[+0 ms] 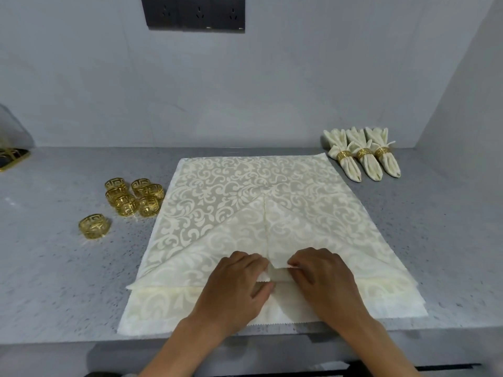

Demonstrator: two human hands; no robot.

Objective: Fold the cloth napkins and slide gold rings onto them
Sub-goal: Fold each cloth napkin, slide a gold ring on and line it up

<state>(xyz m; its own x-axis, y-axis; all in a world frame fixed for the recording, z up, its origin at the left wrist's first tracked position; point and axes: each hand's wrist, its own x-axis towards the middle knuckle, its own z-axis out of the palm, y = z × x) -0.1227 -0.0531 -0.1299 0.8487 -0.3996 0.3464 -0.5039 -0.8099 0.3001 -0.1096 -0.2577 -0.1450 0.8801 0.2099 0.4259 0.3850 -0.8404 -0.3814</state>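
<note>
On the grey counter (pixel 54 268) a cream napkin (pixel 217 186) lies spread, corners folded to its centre. Step in hand: folding. Left hand (pixel 234 289) and right hand (pixel 324 278) pinch the near folded tips. Three ringed napkins (pixel 364 156) lie far right. Next: gather, then fetch a gold ring (pixel 94 226).

Your view is evenly and softly lit, with only faint shadows under the cluster of gold openwork metal rings (pixel 134 196). The wide lens bows the speckled grey stone counter (pixel 435 240) at the edges, and detail looks slightly soft throughout.
</note>
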